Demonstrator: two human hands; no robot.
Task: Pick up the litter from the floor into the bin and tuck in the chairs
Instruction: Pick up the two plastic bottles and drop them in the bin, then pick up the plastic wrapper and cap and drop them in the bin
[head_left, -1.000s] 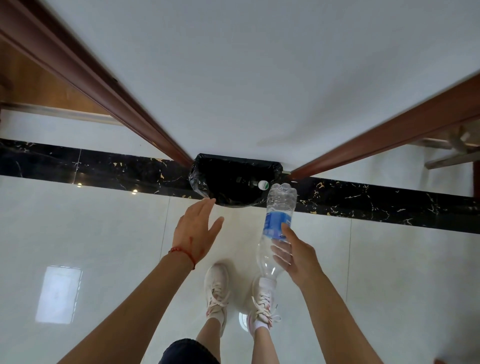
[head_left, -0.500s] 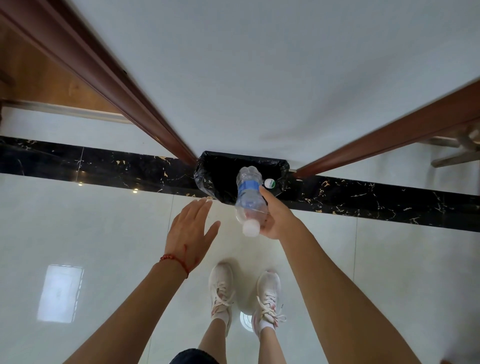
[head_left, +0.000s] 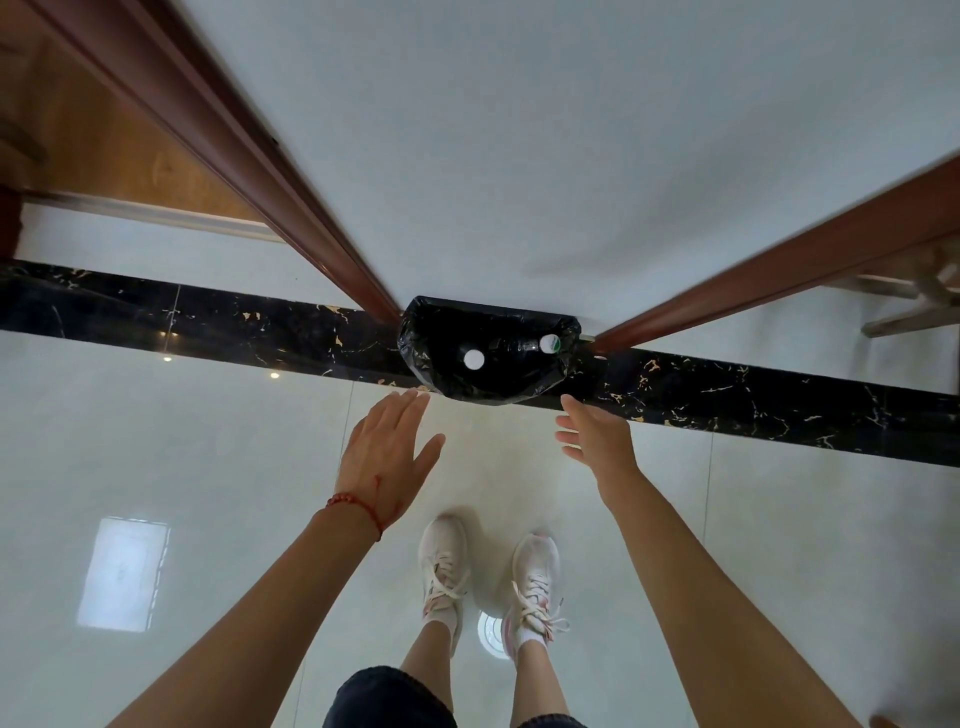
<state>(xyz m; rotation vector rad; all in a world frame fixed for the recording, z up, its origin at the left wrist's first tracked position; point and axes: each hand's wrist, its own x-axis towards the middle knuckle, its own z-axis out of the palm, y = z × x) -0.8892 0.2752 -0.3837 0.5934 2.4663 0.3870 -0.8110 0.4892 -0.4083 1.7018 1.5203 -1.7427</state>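
A bin (head_left: 415, 340) lined with a black bag stands on the floor against the white wall. Inside it I see two bottle caps: a white cap (head_left: 474, 359) on the left and a white-and-green cap (head_left: 549, 343) on the right; the bottle bodies are lost in the dark. My left hand (head_left: 385, 457) hovers open just in front of the bin's left side, a red string bracelet on its wrist. My right hand (head_left: 597, 434) is open too, empty, just in front of the bin's right side.
Two brown wooden door frames (head_left: 249, 156) (head_left: 779, 260) run on either side of the white wall (head_left: 519, 130). A black marble strip (head_left: 208, 322) crosses the glossy white tile floor. Pale chair or table legs (head_left: 914, 306) show at the far right. My feet (head_left: 488, 571) stand before the bin.
My right hand carried the clear plastic bottle up over the bin, let it go inside, and has drawn back empty. The left hand stayed open near the bin.
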